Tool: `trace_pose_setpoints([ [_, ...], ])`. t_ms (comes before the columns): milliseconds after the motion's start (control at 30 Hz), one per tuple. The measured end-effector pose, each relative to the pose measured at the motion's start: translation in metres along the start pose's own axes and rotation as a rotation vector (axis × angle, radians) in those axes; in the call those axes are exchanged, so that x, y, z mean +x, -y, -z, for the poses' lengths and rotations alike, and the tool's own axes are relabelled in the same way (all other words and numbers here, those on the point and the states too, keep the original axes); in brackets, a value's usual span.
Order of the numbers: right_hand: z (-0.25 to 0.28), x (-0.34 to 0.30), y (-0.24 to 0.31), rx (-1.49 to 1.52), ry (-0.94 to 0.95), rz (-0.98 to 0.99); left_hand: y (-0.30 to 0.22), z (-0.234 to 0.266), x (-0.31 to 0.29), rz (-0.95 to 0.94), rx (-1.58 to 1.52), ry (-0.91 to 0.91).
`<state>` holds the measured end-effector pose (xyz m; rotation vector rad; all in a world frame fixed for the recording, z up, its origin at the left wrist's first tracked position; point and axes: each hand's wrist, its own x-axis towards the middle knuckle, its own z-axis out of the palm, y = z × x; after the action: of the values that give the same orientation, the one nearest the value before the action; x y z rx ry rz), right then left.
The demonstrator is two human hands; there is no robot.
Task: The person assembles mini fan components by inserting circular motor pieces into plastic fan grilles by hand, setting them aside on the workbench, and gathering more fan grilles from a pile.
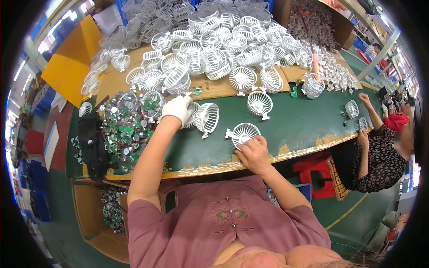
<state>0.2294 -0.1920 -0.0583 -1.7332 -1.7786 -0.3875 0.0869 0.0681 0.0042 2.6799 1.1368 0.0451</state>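
My right hand (254, 154), bare, grips the near rim of a white plastic fan guard (245, 132) just above the green tabletop, its short stem pointing left. My left hand (178, 110), in a white glove, is closed beside the heap of small motors with green circuit boards (125, 129). Whatever its fingers hold is hidden by the glove. Touching or close to that glove on its right, another white fan guard (209, 118) rests on its side. One more guard (259, 103) lies between and beyond my hands.
A large pile of white fan guards (212, 40) covers the cardboard at the back. Small white parts (333, 67) are heaped at the back right. A black bag (93, 147) lies at the left. On the right a co-worker (380, 156) handles guards at the same table (295, 120).
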Motion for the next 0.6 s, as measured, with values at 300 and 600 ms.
trace_pose_setpoints([
  [300,-0.001,0.000,0.002,-0.006,-0.002,-0.018,-0.016,-0.012,0.013,0.121,-0.324,-0.071],
  [600,0.006,0.001,0.013,0.064,0.079,0.070,-0.024,0.074,0.004,-0.341,-1.801,-0.309],
])
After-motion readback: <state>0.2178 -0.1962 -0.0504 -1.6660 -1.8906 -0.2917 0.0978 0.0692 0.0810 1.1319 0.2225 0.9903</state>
